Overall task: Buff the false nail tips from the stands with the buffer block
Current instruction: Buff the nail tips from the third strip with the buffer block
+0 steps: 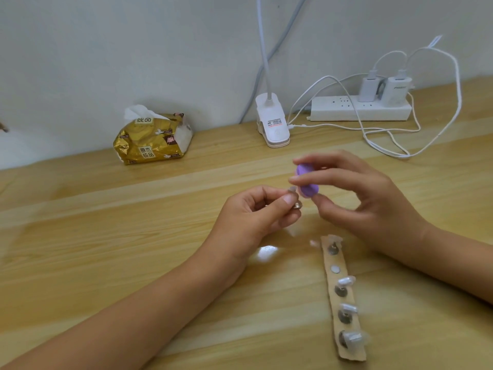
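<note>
**Step in hand:** buffing of one tip, mid-stroke by my reading.

**L hand** (256, 209): raised off the counter (133, 236), up and left of the strip's (336, 303) far end. Fingers (277, 192) pinch a metal stand (296, 205) between thumb and forefinger, w/ the rest curled in under it. The tip (292, 188) sits atop the stand. It is small and part hidden, so its shape is not legible.

**R hand** (368, 198): beyond the strip's far end, just right of L hand, wrist clear of the counter. It pinches the buffer (306, 182) w/ the thumb below and the index and middle fingers across the top. The other two fingers are loose and hold nothing. The buffer's lower face appears to meet the tip. Contact is prob., but blur prevents confirmation.

**Strip:** lies flat on the counter, running lengthwise away from the person.
- Four stands (341, 291) are seated on it.
- One seat, second from the far end, is vacant w/ a white disc (335, 268) showing. This is presumably the held stand's seat.
- Tips show on the three nearer stands. The far one is unclear.

**Assessment:** one tip is in work and the others are on the strip. Their finish cannot be read, so progress is uncertain.

**Next move req.:**
- Short, light strokes w/ the buffer across the tip, L hand bracing the stand.
- Return the stand to the vacant disc and lift the next one.

**Risk:** excess pressure could pop the tip off or twist the stand in the pinch.
</note>
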Tool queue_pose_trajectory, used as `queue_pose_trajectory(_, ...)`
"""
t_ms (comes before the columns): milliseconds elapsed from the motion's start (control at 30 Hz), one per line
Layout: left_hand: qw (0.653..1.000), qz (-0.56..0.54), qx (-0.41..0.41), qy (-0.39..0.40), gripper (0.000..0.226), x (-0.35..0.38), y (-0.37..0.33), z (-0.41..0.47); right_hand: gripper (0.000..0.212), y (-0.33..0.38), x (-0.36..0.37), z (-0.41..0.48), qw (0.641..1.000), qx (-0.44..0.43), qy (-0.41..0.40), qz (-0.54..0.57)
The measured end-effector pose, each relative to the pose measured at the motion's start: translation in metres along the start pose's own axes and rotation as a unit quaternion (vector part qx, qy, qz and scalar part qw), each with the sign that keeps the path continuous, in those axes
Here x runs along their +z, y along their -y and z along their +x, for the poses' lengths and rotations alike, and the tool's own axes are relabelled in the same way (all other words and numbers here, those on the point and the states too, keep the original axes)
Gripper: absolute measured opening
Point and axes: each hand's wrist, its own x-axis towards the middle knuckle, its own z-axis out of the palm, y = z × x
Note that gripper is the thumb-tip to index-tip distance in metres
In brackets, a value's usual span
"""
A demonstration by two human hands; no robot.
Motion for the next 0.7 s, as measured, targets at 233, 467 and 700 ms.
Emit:
queue_pose_trajectory(233,1.0,-0.001,-0.002,0.001,0.006,-0.0008,-0.0002,0.0002,0.042,0.0048,-0.0037,-0.0028,0.994,0.024,-0.022,0.1)
queue_pose_trajectory(467,1.0,0.001,-0.005,-0.004,0.007,0.0002,-0.0004,0.0002,0.03,0.0025,-0.0067,-0.0011,0.996,0.062,-0.012,0.062)
queue_pose_trajectory(700,1.0,0.016,-0.002,-0.005,0.006,0.0006,-0.0008,0.0003,0.029,0.0026,-0.0045,-0.0004,0.996,0.069,0.002,0.06)
